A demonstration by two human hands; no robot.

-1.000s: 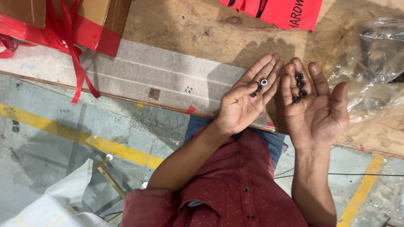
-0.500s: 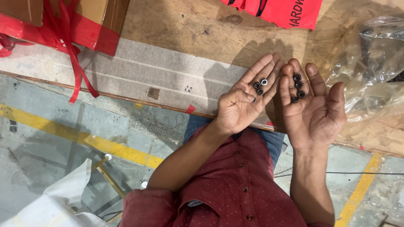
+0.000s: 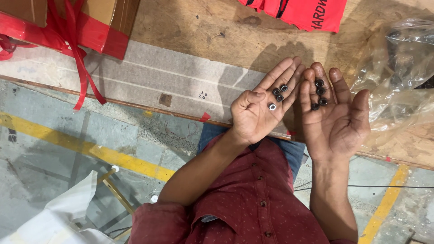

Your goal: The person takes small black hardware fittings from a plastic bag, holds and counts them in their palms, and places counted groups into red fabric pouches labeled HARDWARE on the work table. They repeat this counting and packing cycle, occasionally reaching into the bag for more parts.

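Four small nuts (image 3: 278, 94), three black and one silver, are lying across my left hand (image 3: 260, 108), palm up and spread flat. Just beside it, my right hand (image 3: 332, 115) is cradling four black nuts (image 3: 318, 94) on its fingers, equally flat. I am sorting; picking next needs one hand freed.

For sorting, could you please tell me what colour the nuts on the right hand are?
Black nuts, head view.
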